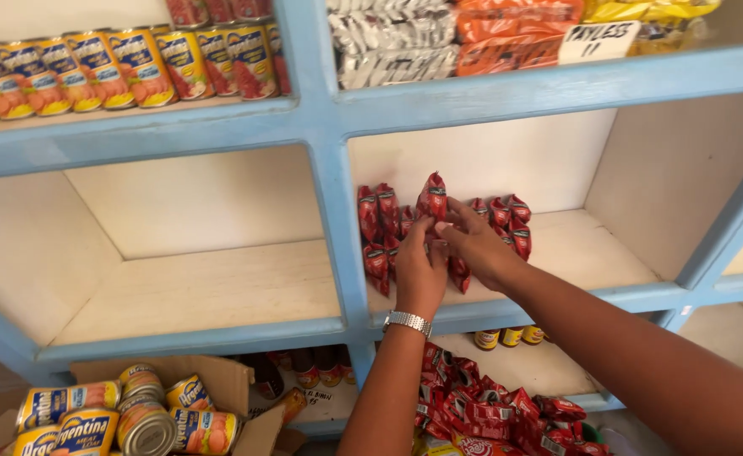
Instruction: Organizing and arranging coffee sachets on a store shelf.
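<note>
Blue shelf (506, 312), left hand (419, 268) and right hand (475, 243) pinching red sachets (433, 196)

Head camera faces the blue shelf (329, 110) closely, looking slightly downward.

Glossy red foil sachets (433, 196) lie on a matt blue painted wood shelf (506, 91); shiny metal cans (143, 67) above.

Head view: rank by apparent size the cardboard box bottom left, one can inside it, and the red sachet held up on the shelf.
1. Cardboard box, largest, though partly cut off by the frame.
2. Can lying in the box.
3. Red sachet held by the left hand and right hand; it sits farther from the camera, so its true size is unsure.
</note>
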